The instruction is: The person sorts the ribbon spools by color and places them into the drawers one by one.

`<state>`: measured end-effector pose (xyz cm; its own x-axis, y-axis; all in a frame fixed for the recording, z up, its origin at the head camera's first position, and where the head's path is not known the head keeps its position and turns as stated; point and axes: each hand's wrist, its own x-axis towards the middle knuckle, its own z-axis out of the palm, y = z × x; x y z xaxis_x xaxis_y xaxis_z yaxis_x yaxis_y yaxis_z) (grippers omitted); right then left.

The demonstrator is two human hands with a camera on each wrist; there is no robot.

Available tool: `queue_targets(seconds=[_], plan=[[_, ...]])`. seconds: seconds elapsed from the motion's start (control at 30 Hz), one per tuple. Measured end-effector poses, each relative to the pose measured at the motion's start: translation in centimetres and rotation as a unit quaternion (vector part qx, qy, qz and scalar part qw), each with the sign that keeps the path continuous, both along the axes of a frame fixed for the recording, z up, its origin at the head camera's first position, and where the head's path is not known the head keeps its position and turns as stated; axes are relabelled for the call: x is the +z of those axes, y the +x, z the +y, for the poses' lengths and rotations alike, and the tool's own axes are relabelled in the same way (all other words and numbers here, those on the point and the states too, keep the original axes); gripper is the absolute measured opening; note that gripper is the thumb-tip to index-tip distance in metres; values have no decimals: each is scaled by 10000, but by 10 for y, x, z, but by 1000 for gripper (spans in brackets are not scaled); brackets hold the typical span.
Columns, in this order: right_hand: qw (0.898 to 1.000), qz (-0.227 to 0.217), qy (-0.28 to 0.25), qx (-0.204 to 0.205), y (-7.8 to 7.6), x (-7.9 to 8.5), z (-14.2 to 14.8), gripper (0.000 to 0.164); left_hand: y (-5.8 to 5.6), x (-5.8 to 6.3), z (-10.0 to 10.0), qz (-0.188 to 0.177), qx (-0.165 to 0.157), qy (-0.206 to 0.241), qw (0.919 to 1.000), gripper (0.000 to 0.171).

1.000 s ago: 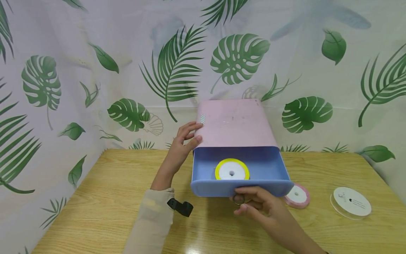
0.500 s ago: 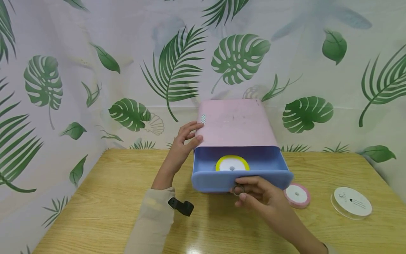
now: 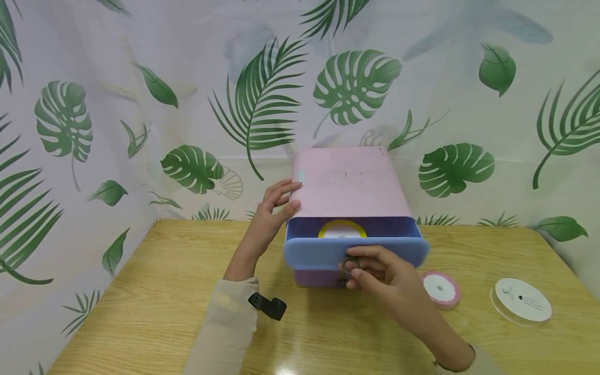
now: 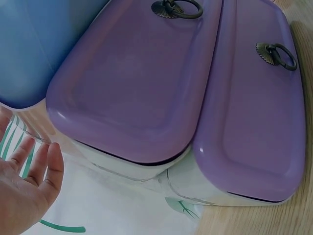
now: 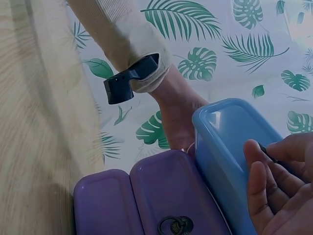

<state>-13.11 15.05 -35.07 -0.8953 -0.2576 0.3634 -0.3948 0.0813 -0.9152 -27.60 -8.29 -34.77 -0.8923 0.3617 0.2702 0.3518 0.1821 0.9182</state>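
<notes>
A pink cabinet (image 3: 349, 182) stands at the back of the table, its blue top drawer (image 3: 314, 253) partly pulled out. Inside the drawer lies a white spool with a yellow rim (image 3: 342, 229), its front part hidden by the drawer front. My right hand (image 3: 389, 281) pinches the drawer's dark metal ring pull (image 3: 344, 266) between thumb and fingers. With fingers extended, my left hand (image 3: 269, 219) rests against the cabinet's left side. Below the blue drawer, two purple drawers (image 4: 132, 78) with ring pulls are closed, seen in the left wrist view.
On the wooden table (image 3: 164, 302), to the right of the cabinet, lie a pink-rimmed spool (image 3: 440, 289) and a larger white spool (image 3: 522, 302). A leaf-printed cloth (image 3: 187, 52) hangs right behind the cabinet and along the left.
The blue drawer has slid inward with my right hand on its ring pull, covering more of the yellow-rimmed spool and exposing a purple drawer below. My left hand stays in place.
</notes>
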Motion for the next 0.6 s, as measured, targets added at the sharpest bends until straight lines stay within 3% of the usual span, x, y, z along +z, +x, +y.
queue_targets(seconds=[0.6], plan=[[9997,58,201,-127,-18,-1,3,30,1,2,-1,35,-95,25,9999,50]])
